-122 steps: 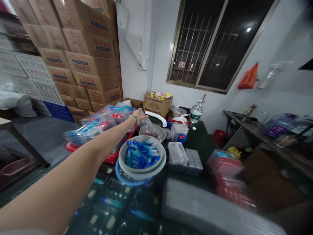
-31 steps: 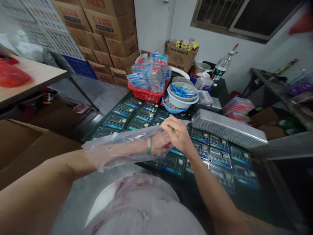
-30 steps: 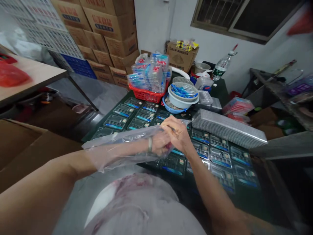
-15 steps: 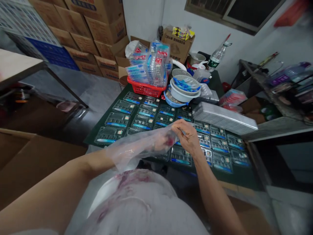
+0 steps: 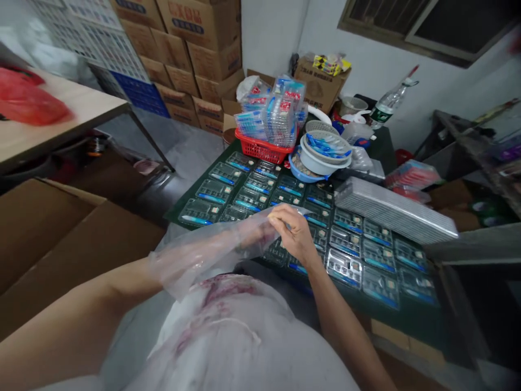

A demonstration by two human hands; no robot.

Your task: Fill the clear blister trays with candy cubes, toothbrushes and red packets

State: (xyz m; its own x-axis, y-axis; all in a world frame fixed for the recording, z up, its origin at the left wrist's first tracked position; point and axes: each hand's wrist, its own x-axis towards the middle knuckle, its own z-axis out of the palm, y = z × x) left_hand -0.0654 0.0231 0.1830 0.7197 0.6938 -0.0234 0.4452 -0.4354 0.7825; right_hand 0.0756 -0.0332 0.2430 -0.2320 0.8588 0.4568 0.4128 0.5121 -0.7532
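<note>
A clear plastic bag (image 5: pixel 195 252) is drawn over my left hand (image 5: pixel 258 237) and forearm, above the near part of a dark green table. Through the cloudy film a reddish patch shows by that hand, but the fingers are too blurred to read. My right hand (image 5: pixel 293 233) pinches the far end of the bag between thumb and fingers. Beneath and around both hands lie rows of clear plastic blister trays (image 5: pixel 344 266), each with a blue pen (image 5: pixel 197 220) along one edge.
Behind the trays stand a red basket (image 5: pixel 264 149) of packed blisters and stacked bowls (image 5: pixel 325 160) with blue pens on top. A stack of clear trays (image 5: pixel 394 209) lies at right. An open carton (image 5: pixel 81 239) is at left, near a wooden table (image 5: pixel 93 103) bearing a red bag (image 5: pixel 32 100).
The view has turned left, bringing the red bag into sight. My right hand, still gripping the bag end, has moved left towards my body, and the bag sits further back along my left forearm.
</note>
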